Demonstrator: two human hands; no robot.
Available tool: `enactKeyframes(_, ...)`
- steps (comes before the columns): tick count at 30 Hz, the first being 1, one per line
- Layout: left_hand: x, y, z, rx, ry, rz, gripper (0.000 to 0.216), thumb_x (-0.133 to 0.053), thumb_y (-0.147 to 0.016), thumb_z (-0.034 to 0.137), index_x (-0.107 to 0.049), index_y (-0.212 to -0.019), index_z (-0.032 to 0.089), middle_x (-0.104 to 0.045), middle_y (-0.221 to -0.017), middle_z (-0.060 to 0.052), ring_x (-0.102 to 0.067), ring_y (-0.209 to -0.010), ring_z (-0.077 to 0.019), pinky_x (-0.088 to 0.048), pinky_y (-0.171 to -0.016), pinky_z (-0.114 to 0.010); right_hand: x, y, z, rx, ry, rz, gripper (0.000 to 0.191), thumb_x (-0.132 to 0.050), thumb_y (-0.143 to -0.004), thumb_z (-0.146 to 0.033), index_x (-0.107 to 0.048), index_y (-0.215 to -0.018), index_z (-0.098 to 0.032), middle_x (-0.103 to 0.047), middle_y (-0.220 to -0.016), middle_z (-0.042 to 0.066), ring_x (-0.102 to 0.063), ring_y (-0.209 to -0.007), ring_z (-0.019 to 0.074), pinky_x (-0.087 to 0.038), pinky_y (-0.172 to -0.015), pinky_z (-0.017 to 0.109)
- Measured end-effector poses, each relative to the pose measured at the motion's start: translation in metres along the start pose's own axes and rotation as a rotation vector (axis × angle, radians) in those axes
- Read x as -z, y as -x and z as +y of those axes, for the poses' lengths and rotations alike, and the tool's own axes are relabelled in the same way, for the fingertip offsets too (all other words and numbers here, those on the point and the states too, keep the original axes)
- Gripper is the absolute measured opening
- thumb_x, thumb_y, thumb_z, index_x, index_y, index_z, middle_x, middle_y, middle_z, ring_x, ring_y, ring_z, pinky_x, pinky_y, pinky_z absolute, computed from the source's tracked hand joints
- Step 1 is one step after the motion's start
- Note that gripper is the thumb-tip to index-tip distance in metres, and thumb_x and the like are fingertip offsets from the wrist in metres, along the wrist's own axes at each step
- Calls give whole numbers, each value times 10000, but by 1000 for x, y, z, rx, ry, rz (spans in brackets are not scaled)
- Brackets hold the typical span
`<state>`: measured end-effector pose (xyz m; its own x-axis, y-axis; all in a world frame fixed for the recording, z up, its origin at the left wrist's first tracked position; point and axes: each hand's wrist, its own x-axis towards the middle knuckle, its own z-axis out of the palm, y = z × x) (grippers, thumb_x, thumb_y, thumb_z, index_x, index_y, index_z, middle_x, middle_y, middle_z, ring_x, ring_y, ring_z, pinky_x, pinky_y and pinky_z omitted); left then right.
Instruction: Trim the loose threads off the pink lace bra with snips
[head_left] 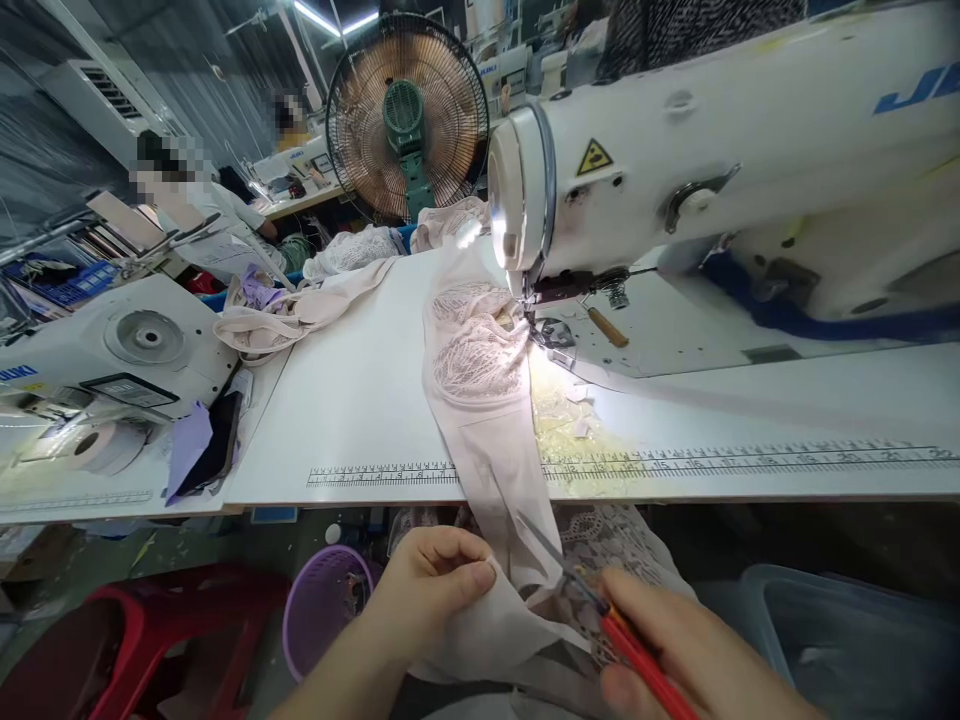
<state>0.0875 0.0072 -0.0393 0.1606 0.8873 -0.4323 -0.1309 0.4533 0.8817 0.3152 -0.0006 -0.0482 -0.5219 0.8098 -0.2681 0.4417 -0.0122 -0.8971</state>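
A pale pink lace bra (484,360) stretches across the white table, one lace cup beside the sewing machine's needle area. Its plain band hangs over the front edge toward me. My left hand (439,585) pinches the edge of this pale fabric between thumb and fingertips, below the table edge. Just to the right, my right hand (667,640) is closed round red-handled scissors (637,655), whose thin blade points up and left over the hanging band. The tool's lower end is partly covered by my fingers. Pale lace fabric (622,545) lies beneath, in my lap area.
The white sewing machine (720,130) fills the right. A second machine (127,350) and a tape roll (109,447) stand left. More bra pieces (300,315) lie behind. A fan (409,120), purple basket (326,610), red stool (180,620) and clear bin (847,640) surround the table.
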Motion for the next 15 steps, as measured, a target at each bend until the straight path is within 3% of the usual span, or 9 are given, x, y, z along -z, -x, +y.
enactKeyframes(3,6,0,-5,-15,74,-40,357,-896,-576,458,-742,-647,143,-628,-606,-30,-515,-558,-117,-356,-550,-230,8,2,-3,70,-94,146,263,-581,-795,-422,-378,-718,-275,-502,-652,-20,-495,-569,200,-418,-517,293)
enactKeyframes(6,7,2,-9,-26,110,-56,365,-900,-589,434,-751,-763,150,-613,-587,-8,-486,-499,-89,-336,-510,-211,8,-1,-9,73,-103,189,172,-598,-785,-321,-437,-757,-268,-542,-714,-16,-525,-611,194,-437,-540,287)
enactKeyframes(10,5,4,-11,-51,116,-94,556,-887,-631,418,-694,-1099,186,-647,-610,1,-507,-489,-89,-337,-505,-200,0,-14,-19,133,-191,152,120,-581,-799,-265,-461,-794,-253,-563,-751,-15,-546,-629,184,-442,-548,286)
enactKeyframes(15,3,6,-11,-94,67,-115,661,-875,-659,409,-626,-1235,203,-667,-640,1,-521,-508,-90,-365,-519,-197,-10,-33,-36,94,-415,12,186,-583,-789,-241,-397,-783,-247,-498,-657,-68,-485,-525,126,-441,-499,254)
